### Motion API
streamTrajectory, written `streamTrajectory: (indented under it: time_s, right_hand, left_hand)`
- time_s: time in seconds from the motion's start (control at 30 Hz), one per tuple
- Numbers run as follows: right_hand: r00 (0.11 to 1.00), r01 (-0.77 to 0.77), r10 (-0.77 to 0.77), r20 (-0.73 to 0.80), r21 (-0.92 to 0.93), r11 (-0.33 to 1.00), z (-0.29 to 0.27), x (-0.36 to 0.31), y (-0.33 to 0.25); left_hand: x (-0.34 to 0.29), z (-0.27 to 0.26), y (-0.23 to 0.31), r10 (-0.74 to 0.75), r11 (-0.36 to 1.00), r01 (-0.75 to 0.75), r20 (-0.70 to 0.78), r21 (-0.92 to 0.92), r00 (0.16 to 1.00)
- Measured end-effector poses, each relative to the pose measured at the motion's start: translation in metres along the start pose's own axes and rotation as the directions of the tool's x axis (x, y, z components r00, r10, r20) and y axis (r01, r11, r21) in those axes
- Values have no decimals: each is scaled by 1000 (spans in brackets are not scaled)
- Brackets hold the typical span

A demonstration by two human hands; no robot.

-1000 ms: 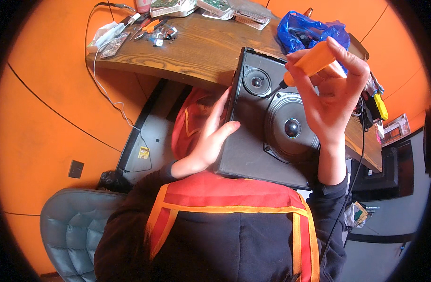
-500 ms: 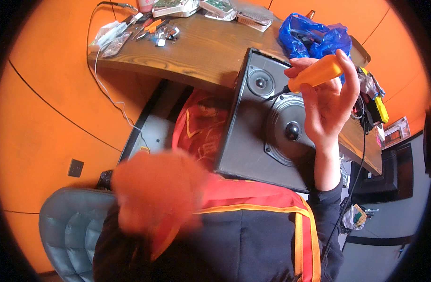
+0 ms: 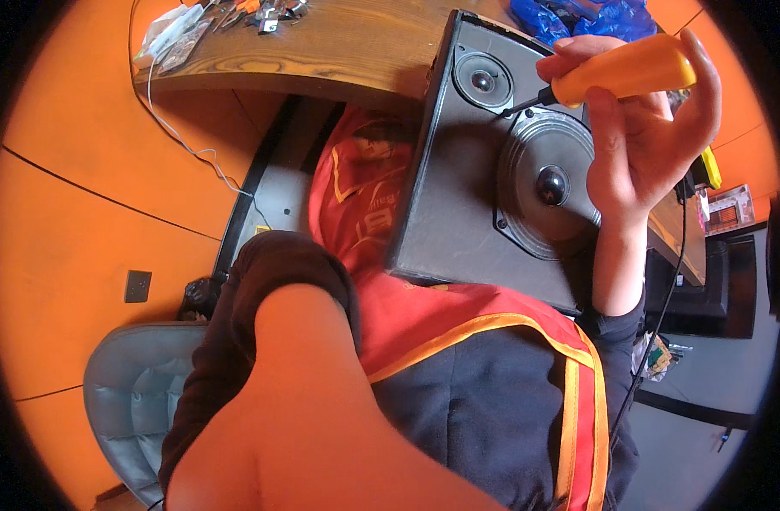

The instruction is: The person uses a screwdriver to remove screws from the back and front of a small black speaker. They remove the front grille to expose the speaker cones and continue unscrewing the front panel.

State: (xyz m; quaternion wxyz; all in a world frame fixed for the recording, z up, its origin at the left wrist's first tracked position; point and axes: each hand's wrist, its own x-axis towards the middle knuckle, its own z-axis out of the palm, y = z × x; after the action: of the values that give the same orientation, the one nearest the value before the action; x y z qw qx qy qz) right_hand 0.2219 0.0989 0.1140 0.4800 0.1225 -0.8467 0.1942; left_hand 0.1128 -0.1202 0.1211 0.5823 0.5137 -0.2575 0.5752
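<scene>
My right hand (image 3: 654, 145) is closed around the orange handle of a screwdriver (image 3: 633, 70), held slanted over a black speaker box (image 3: 458, 196). The screwdriver's dark tip points down-left, by the gap between the small upper cone (image 3: 482, 79) and the large cone (image 3: 526, 183); whether it touches cannot be told. The speaker leans against the table edge over my red, yellow-trimmed apron (image 3: 458, 307). My left hand (image 3: 296, 451) is raised very close to the camera at the bottom, its fingers out of sight. The bare left forearm comes out of a dark sleeve.
A wooden table (image 3: 347, 51) spans the top, with small tools and parts at its left and a blue plastic bag (image 3: 577, 17) behind the speaker. A black cable (image 3: 658, 289) hangs down on the right. A grey padded chair (image 3: 134, 400) stands at lower left.
My left hand has come up nearer the camera, from a blur over my lap. The view has tipped downward, so table and speaker sit higher. The right hand keeps the screwdriver.
</scene>
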Motion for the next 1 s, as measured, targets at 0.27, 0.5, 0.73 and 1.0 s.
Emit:
streamTrajectory:
  time_s: [0.27,0.5,0.73,1.0]
  right_hand:
    - [972,204,-209,111,58,977,-1,32,2]
    - [999,-23,22,-31,-28,999,1,4,-5]
    - [1000,-10,9,-16,-40,999,-3,3,-1]
    - [1000,-16,15,-25,-38,999,-3,3,-2]
  left_hand:
    - [-20,-5,-4,22,999,-23,-33,-40,999]
    - [-25,-5,-6,33,999,-35,-49,-41,998]
    - [-27,-5,-7,36,999,-38,-61,-37,997]
    - [-28,-4,-7,40,999,-42,-59,-33,997]
